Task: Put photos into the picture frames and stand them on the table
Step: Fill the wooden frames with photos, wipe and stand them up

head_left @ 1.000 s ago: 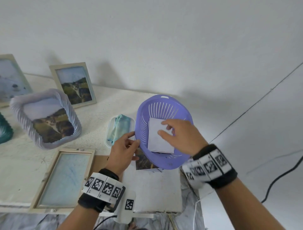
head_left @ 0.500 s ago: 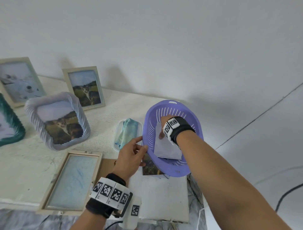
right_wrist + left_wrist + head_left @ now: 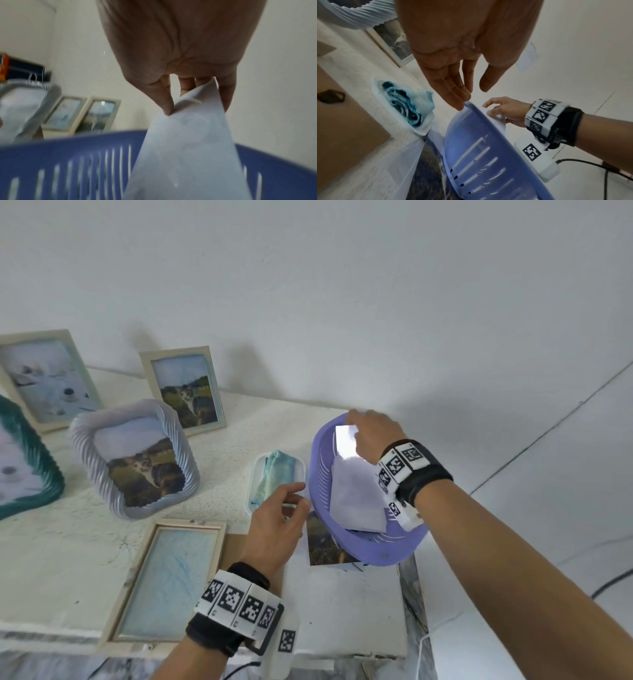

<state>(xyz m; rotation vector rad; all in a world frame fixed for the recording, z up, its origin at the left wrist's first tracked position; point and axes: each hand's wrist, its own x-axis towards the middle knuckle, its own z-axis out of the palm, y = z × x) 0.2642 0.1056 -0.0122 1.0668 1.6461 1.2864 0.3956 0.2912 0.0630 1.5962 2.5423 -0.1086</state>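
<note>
two hands: right hand (image 3: 371,436) pinches white photo (image 3: 346,441) over purple basket (image 3: 383,553), left hand (image 3: 274,529) relaxed, fingers touching basket rim at 9 o'clock.

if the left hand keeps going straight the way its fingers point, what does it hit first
Probably the near rim of the purple basket: the left hand is open, its fingertips right at that rim, though contact is unclear.

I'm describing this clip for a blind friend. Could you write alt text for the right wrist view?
The right hand pinches the top edge of a white sheet of photo paper between thumb and fingers, over a purple slotted basket. Behind it, blurred, two pale picture frames stand against a white wall.
</note>
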